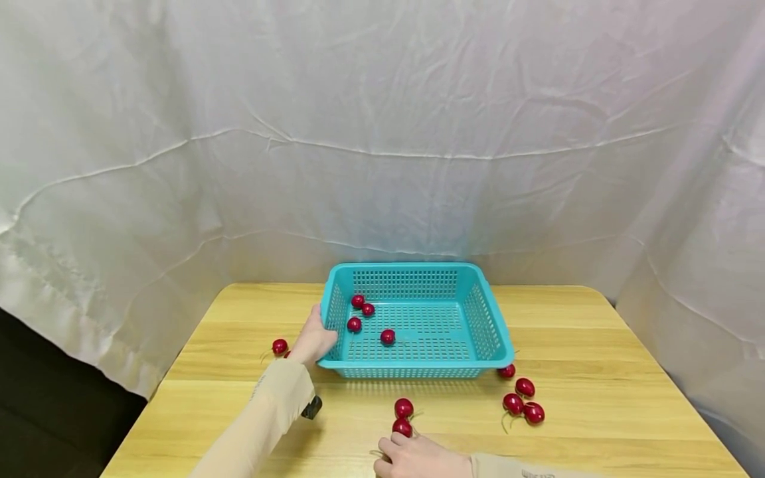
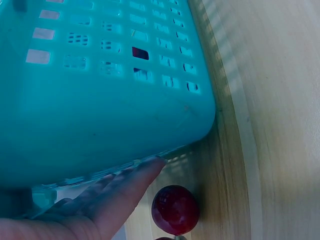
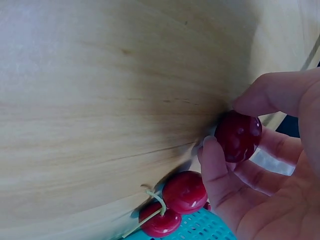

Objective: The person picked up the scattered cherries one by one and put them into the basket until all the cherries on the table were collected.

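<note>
A turquoise plastic basket [image 1: 418, 373] with perforated walls stands toward the back of the table. Several red cherries lie inside it, among them one cherry [image 1: 388, 337] near the front. My left hand [image 1: 315, 338] grips the basket's left side at the rim; in the left wrist view its fingers [image 2: 132, 192] lie along the outer wall. At the table's front, my right hand [image 1: 421, 458] pinches a cherry [image 3: 239, 136] between thumb and fingers, low over the wood. Just beyond it lie two cherries with stems, one [image 1: 404, 407] behind the other [image 1: 402, 427].
Several cherries [image 1: 534, 413] sit by the basket's front right corner, one partly under its rim. Left of the basket lies another cherry [image 1: 279, 346], with one more half hidden by the left wrist. Pale curtains [image 1: 382, 166] surround the wooden table [image 1: 597, 372].
</note>
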Available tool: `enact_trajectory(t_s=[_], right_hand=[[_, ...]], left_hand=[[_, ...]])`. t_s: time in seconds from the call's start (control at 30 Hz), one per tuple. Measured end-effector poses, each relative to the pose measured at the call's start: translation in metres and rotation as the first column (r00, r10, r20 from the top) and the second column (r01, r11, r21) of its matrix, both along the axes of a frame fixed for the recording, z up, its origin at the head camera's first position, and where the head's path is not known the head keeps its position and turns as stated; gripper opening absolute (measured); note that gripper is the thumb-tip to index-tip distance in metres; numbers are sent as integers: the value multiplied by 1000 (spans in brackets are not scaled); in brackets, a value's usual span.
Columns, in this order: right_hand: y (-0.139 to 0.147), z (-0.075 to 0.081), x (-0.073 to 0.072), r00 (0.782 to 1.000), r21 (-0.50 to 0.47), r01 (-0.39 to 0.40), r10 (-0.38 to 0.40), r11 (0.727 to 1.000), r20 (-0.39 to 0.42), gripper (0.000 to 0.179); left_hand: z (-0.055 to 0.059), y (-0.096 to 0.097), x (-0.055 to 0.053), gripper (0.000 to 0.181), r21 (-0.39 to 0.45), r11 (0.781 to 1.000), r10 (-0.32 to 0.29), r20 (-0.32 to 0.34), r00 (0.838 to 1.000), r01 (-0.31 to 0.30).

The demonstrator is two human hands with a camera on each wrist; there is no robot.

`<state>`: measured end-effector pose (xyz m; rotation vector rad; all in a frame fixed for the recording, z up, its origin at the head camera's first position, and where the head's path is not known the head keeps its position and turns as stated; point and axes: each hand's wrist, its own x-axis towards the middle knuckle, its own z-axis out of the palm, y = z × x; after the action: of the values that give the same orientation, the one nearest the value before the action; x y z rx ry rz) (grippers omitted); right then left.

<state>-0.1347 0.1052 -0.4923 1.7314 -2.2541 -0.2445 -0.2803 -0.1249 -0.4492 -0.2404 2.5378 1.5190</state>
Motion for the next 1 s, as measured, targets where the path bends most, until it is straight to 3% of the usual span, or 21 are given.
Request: enact_trajectory(t_s=[0.53,0.77,1.0], right_hand=[[0,5,-2,990,102,17,-31,995,137,17],[0,15,-2,988,131,16,-36,991,151,15],[-1,32,-4,931,165,76,-129,983,341,20]], left_hand=[[0,0,0,76,-7,1000,2,-3,1000,-3],[1,0,0,76,9,1000,-2,9,1000,2],[3,0,0,75,6,1000,-1,1,1000,1]])
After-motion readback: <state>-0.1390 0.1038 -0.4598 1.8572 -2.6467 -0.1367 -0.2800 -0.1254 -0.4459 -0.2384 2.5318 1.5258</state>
